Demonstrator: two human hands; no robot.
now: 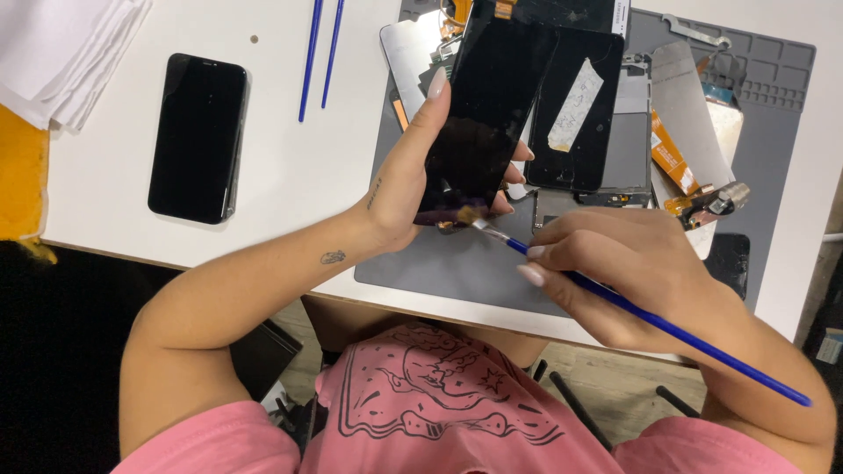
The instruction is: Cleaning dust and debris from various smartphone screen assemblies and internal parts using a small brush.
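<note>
My left hand point(413, 171) grips a black phone screen panel point(487, 105) and holds it tilted above the grey work mat point(457, 263). My right hand point(628, 268) holds a thin blue-handled brush point(650, 320). The brush's bristle tip point(467, 216) touches the lower edge of the panel, close to my left fingers. A second black screen point(575, 110) with a pale strip of tape on it lies flat on the mat just right of the held panel.
A black phone point(198, 136) lies on the white table at the left. Two more blue brushes point(318, 53) rest at the top. Folded white cloth point(66, 53) sits at the top left corner. Phone parts, orange flex cables point(672, 158) and metal plates crowd the mat's right side.
</note>
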